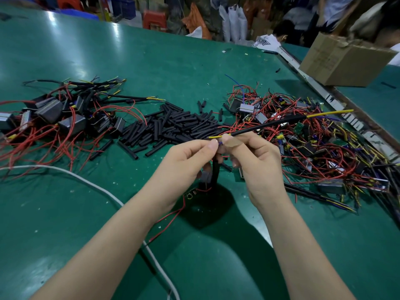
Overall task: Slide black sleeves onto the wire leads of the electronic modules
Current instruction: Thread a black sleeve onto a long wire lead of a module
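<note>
Black sleeve point(268, 124) mid-threading, right hand point(257, 161) pinching it, left hand point(190, 156) pinching yellow lead point(215, 137); next likely push sleeve further along

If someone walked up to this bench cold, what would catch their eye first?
Probably the two hands at the centre: the left hand and right hand pinch thin wires where they enter a long black sleeve, with yellow wire sticking out of its far end. Behind them lies a heap of short black sleeves, flanked by a pile of sleeved modules on the left and a tangle of red-wired modules on the right.
</note>
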